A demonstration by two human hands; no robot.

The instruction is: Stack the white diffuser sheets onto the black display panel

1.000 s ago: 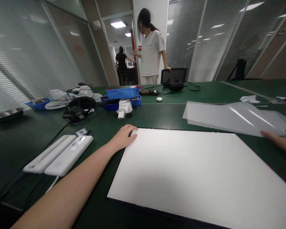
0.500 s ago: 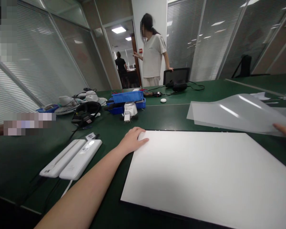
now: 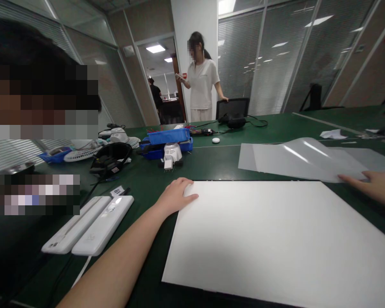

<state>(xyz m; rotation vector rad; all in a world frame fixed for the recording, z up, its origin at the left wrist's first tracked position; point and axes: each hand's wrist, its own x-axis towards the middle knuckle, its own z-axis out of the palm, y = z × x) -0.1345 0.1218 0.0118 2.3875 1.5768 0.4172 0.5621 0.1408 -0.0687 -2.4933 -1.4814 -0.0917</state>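
Plainly seen from the head camera, the left hand (image 3: 176, 194) rests at the far left corner of a white board (image 3: 269, 239). Its thumb lies on the board's face, spread apart from the fingers, which sit at the corner itself. The board stretches from those fingers toward the right and back toward the wearer, flat on the green table (image 3: 208, 160).

The right hand (image 3: 377, 186) is beyond the board's right edge, clear of it, with its fingertips at the near edge of a clear film (image 3: 295, 156). The index finger points left with the thumb beside it; whether they pinch the film cannot be told. The film spreads leftward and beyond these fingertips, bulging upward in the middle, and a paper scrap (image 3: 333, 134) lies past it.

Left of the left fingers, across the forearm, two white cases (image 3: 104, 226) lie side by side. Straight beyond the same fingers stand a white device (image 3: 172, 152) and blue bins (image 3: 168, 137), with a white disc (image 3: 216, 140) farther to the right. A black headset (image 3: 111, 158) lies beyond them to the left.
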